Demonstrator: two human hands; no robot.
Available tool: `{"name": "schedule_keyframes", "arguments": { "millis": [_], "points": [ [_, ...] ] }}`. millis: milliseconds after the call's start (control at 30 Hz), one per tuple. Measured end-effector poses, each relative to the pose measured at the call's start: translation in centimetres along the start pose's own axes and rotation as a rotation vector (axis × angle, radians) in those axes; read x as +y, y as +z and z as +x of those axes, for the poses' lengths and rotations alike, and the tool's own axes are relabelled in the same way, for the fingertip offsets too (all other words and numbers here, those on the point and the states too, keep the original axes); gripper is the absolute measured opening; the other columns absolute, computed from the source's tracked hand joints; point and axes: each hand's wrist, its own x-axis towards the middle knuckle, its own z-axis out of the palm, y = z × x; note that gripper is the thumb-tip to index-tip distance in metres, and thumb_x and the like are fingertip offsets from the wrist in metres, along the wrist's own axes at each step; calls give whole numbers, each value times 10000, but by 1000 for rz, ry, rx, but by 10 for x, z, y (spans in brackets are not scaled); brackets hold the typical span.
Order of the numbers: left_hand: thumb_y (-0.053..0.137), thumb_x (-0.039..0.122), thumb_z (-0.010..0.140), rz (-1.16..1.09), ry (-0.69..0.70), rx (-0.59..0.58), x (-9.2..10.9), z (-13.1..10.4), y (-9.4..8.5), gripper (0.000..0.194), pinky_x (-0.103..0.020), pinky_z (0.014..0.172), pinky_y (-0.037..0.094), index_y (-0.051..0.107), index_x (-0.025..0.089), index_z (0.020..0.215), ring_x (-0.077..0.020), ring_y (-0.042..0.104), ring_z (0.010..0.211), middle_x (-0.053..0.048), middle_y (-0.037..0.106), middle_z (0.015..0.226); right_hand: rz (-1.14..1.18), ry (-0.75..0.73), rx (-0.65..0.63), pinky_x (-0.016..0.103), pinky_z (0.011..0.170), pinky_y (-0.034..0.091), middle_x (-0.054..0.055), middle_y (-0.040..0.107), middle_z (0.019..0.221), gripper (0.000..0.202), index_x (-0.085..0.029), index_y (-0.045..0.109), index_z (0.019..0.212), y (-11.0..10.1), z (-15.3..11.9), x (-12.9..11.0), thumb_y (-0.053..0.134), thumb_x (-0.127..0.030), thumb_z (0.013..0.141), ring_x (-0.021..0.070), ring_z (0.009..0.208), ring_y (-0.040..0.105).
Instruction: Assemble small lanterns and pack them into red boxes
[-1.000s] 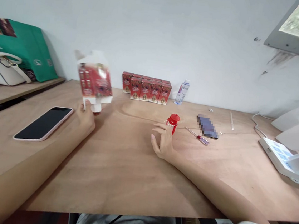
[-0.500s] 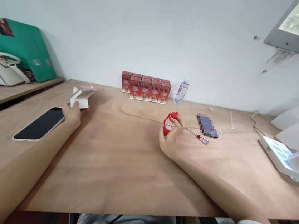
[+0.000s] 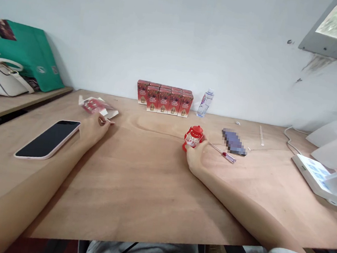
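Observation:
My right hand (image 3: pixel 196 154) is wrapped round a small red lantern (image 3: pixel 196 134) from its right and near side. The lantern stands upright, with a red cap, a clear middle and a red base. Part of its base is behind my fingers. On the left, my left hand (image 3: pixel 93 128) has its fingers curled at the near edge of an opened red and white carton (image 3: pixel 98 105). The carton's flaps stick out, and its outline is slightly blurred. A screwdriver (image 3: pixel 228 157) lies just right of my right hand.
Several red printed boxes (image 3: pixel 163 100) stand by the wall, beside a clear bottle (image 3: pixel 204 103). A phone (image 3: pixel 48 139) lies left, and a pixelated dark item (image 3: pixel 234 141) right. A white power strip (image 3: pixel 323 178) sits far right. Bags (image 3: pixel 39 59) rest on the left shelf.
My left hand has moved right and turned over, and the carton has rotated to show its red printed side. The lantern has tilted upright in my right hand, whose fingers have shifted behind it.

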Motion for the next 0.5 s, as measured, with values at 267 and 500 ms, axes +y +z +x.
{"name": "schedule_keyframes", "arguments": {
  "millis": [267, 500],
  "points": [
    [496, 361, 817, 148, 137, -87, -8, 7, 9, 538, -473, 900, 376, 434, 100, 1283, -344, 511, 1099, -190, 518, 1275, 190, 603, -101, 370, 796, 495, 87, 623, 1015, 457, -187, 470, 987, 2, 5, -20, 682, -233, 585, 200, 878, 612],
    [498, 307, 816, -66, 573, 103, 15, -17, 23, 325, -430, 1009, 318, 561, 168, 1103, -278, 499, 1114, -129, 572, 1151, 410, 632, -265, 345, 805, 498, 79, 608, 1043, 408, -192, 460, 983, 1, 7, -43, 653, -331, 651, 181, 910, 600]
  ]
}}
